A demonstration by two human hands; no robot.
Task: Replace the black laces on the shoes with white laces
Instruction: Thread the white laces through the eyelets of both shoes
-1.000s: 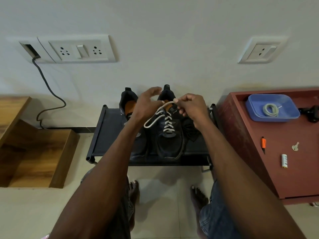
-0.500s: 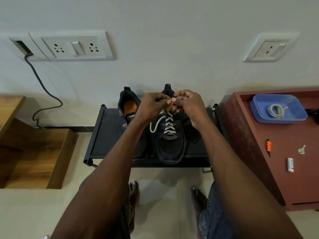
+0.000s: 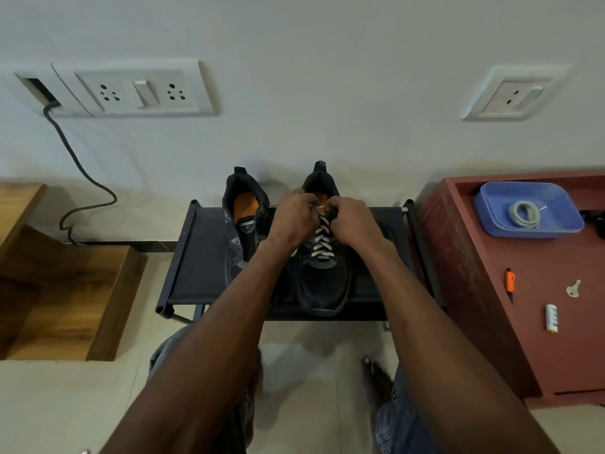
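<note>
A blue tray [image 3: 491,221] holds a coiled white lace [image 3: 523,215].

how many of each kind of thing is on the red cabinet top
blue tray: 1
coiled white lace: 1
orange-handled tool: 1
key: 1
battery: 1
black object cut off at the edge: 1
total: 6

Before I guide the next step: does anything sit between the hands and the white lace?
Nothing visible does. Both hands, left and right, are at the white lace atop the right-side shoe.
</note>
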